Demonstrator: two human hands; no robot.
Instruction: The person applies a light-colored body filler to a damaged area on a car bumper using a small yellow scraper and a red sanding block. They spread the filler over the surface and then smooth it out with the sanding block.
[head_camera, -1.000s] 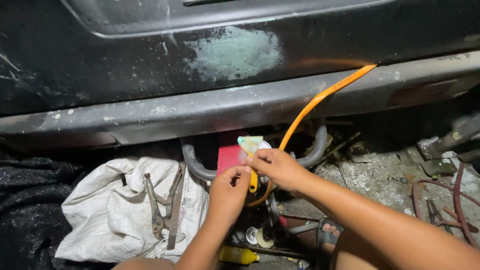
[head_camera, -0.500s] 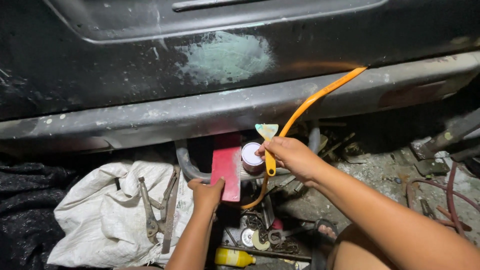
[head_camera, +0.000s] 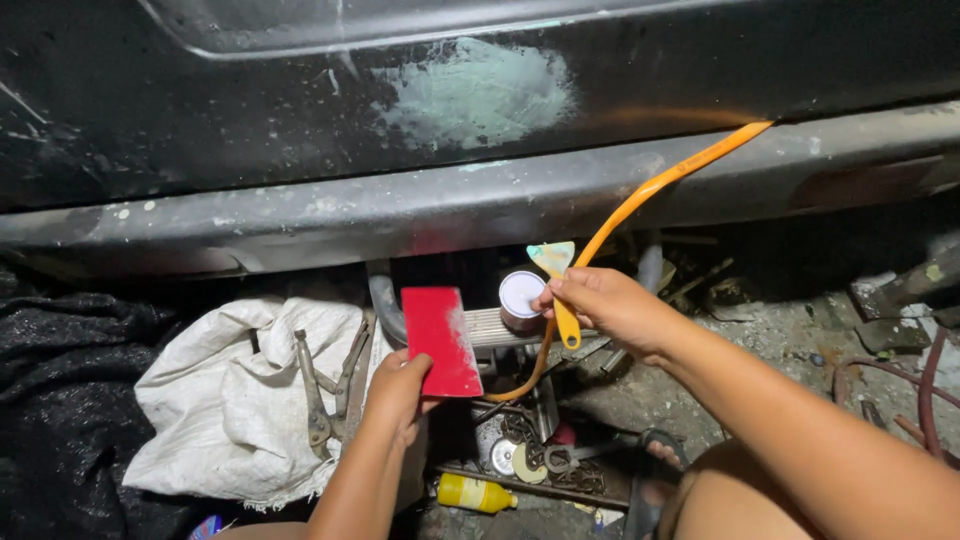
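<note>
Moved: left hand (head_camera: 398, 392) has drawn the red card (head_camera: 441, 340) lower, pinched.
Right hand (head_camera: 606, 306): closed on yellow-handled spreader (head_camera: 556, 272).
Hidden: small tin (head_camera: 521, 297), partly behind the fingers.

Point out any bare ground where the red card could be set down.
Bare patch: the gritty ground right of the right hand, before the rods. The sack offers open cloth left of the pliers. Crowded: below the red card in the left hand, with washers and a yellow bottle.

Both forearms were bare, no sleeves or gloves on the left hand (head_camera: 395, 390) or right hand (head_camera: 605, 305) (no rings or watch either).
</note>
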